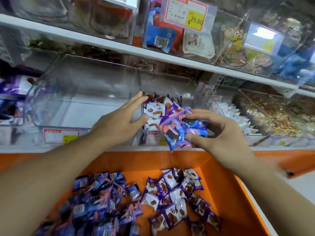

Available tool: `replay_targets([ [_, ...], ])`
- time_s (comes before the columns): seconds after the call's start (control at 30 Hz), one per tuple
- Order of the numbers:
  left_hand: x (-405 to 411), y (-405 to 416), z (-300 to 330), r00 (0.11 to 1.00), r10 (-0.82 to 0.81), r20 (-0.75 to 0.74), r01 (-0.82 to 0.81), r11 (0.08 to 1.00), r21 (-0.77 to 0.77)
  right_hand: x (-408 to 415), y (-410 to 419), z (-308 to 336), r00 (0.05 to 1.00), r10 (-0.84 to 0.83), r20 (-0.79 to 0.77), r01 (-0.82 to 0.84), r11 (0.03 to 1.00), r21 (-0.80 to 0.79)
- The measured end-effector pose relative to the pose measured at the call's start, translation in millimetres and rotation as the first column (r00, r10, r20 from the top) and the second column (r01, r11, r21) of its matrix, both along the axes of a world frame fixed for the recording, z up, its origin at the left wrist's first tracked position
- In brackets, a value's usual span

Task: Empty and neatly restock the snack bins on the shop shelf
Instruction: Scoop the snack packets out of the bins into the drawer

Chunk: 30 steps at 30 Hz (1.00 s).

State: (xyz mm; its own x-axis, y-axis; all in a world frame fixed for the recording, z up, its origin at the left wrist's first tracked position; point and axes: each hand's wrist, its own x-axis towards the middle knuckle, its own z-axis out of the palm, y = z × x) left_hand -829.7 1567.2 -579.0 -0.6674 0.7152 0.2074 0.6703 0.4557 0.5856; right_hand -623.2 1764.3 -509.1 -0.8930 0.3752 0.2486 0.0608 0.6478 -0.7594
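Upper bins (105,19) cut by top edge, price tag (60,136) print unreadable, forearms blurred

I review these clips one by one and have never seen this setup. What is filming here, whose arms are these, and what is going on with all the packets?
There is no machine here: a person wears one wide-angle camera on the head, so the single picture looks forward and down along their own bare arms. The right hand grips a bunch of small blue and pink snack packets in front of the shelf. The left hand, fingers straight, reaches to the narrow clear plastic bin of white and purple cookie packets. Left of it stands a large clear plastic bin that looks empty. Below, an orange tray holds two loose piles: blue and pink packets on the left, purple and white cookie packets on the right. Higher shelves carry more bins and a price tag.
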Motion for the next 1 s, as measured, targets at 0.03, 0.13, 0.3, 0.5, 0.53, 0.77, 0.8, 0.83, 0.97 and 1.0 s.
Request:
replay_targets([
  [0.03,-0.6,-0.8,0.6,1.000,-0.011,0.021,0.010,1.000,0.009,5.8,-10.0,-9.4,0.997,0.044,0.061,-0.043,0.999,-0.015],
  [0.13,0.4,-4.0,3.5,0.997,-0.034,0.074,0.033,0.999,0.011,8.6,-46.1,-46.2,0.940,0.171,0.294,-0.179,0.984,0.000],
  [0.3,-0.7,-6.8,1.9,0.997,-0.058,0.043,0.059,0.998,-0.020,-22.2,-99.8,-126.2,0.815,0.310,0.489,-0.345,0.938,-0.020],
  [0.5,-0.9,-3.3,-2.5,0.999,-0.045,0.009,0.045,0.999,-0.029,-57.0,-117.8,-164.8,0.645,0.467,0.606,-0.487,0.861,-0.145],
  [0.53,-0.9,-3.2,-2.6,0.999,-0.043,0.009,0.043,0.999,-0.027,-57.5,-113.8,-165.1,0.616,0.460,0.639,-0.504,0.854,-0.128],
  [0.77,-3.5,-2.9,-5.9,0.998,-0.046,0.031,0.046,0.999,-0.005,-48.4,-75.9,-123.3,0.719,0.350,0.601,-0.416,0.909,-0.032],
  [0.8,-3.0,-2.9,-5.5,0.999,-0.042,0.034,0.042,0.999,-0.003,-47.3,-71.1,-112.6,0.754,0.348,0.557,-0.392,0.919,-0.044],
  [0.83,-2.6,-2.7,-5.3,0.999,-0.038,0.036,0.038,0.999,0.000,-46.6,-66.4,-101.4,0.793,0.347,0.501,-0.360,0.930,-0.074],
  [0.97,0.5,-3.1,-4.5,0.999,-0.040,0.035,0.039,0.999,0.013,-48.4,-44.4,-55.4,0.947,0.243,0.208,-0.214,0.965,-0.155],
  [1.0,1.1,-2.8,-4.8,0.999,-0.038,0.028,0.038,0.999,0.013,-52.0,-37.1,-48.0,0.974,0.187,0.128,-0.166,0.973,-0.162],
])
